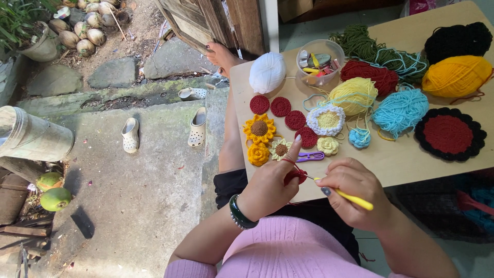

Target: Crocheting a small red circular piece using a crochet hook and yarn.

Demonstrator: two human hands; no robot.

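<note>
Two hands (309, 188), one crochet hook (351, 196)

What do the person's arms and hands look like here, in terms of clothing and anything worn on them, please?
Both forearms are bare below pink ribbed knit sleeves pushed up near the elbows. The left hand has a dark green beaded bangle at the wrist. The right hand wears no visible jewellery; its thumbnail looks dark grey-painted, and a left fingernail pale.

White yarn ball (267, 72), crocheted sunflower (259, 128), white clogs (130, 135), green coconuts (55, 198)
</note>
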